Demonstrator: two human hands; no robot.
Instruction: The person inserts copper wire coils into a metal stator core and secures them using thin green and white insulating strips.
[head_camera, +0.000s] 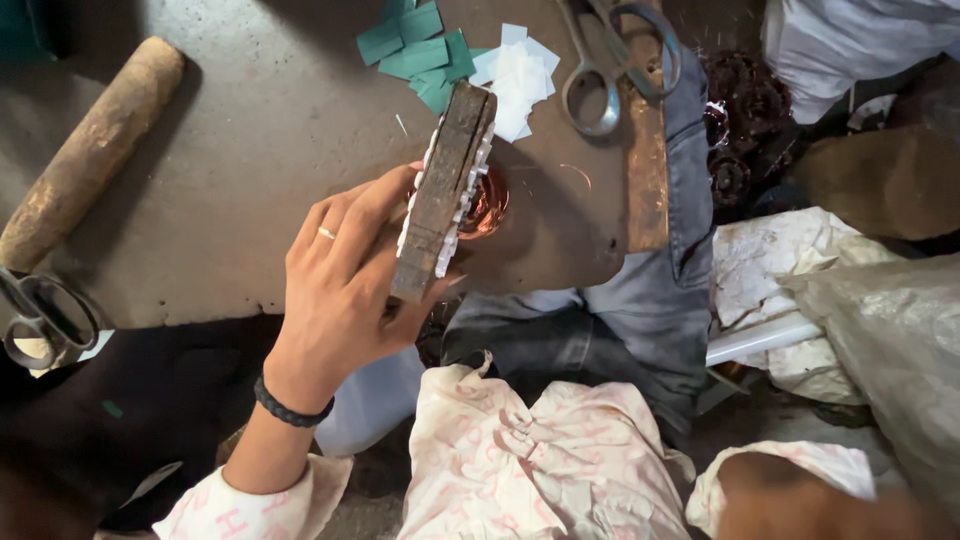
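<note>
Fingers (350, 225) of the left hand (340, 300) wrap a rusty round metal core (445, 190) lined with white paper strips, the grip closed on it, holding it on edge just above the dark table (230, 150); copper wire (487, 205) shows behind the core; the right hand is out of sight, only its elbow low at right; green paper pieces (415, 55) and white paper pieces (520, 75) lie beyond, beside large scissors (615, 65); a wooden roller (90, 150) lies far left.

The stator core (443, 190) looks like rusty, rough laminated metal with white paper liners and glossy copper wire; the table (250, 150) is matt and worn (steel scissors (610, 60) dull grey); paper slips (415, 50) flat green.
</note>
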